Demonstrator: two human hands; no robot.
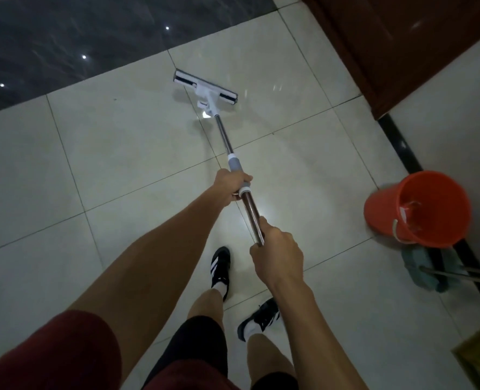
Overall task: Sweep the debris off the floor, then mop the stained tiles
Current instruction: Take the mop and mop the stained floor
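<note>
The scene is dim, and any stains on the pale floor tiles (120,153) are hard to make out; only two tiny dark specks show, one left of the mop head and one right of the pole. At the lower right edge a wooden frame (478,358) is cut off, and a second mop with a teal pad (424,273) runs out of the frame on the right, partly behind an orange bucket (419,209) at right centre. What the bucket contains cannot be told.

Both bare arms reach forward from the bottom of the frame. The left hand (230,190), at centre, wraps its fingers round the grey grip of the flat mop (205,87). The right hand (278,257), lower and nearer the camera, grips the metal pole (251,215) in a closed fist. The mop head lies flat on the tiles at upper centre, near the dark glossy floor (92,35) at upper left.
</note>
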